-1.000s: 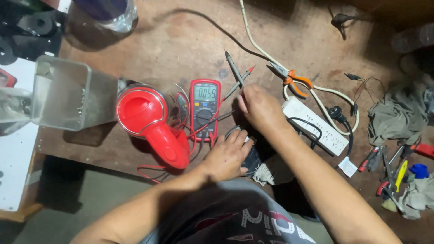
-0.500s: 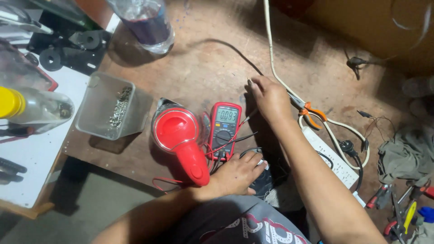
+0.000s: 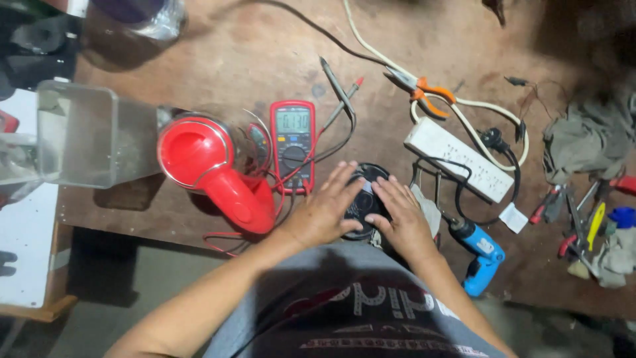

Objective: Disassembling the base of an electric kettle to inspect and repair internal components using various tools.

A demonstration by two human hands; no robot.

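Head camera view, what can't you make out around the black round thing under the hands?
- Black round part: mostly covered by the left hand and right hand.
- Multimeter screen: too small to read.
- Clear container: contents blurred.

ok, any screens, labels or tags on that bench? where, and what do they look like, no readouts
Multimeter: red-cased, upright rectangle, mid-bench just left of the hands; pale grey-green lit screen at its top, black dial below.
Small white tag: squarish paper slip lying flat by the lower right end of the white power strip.
Round black part: under the left hand and right hand; any label on it is too hidden to tell.
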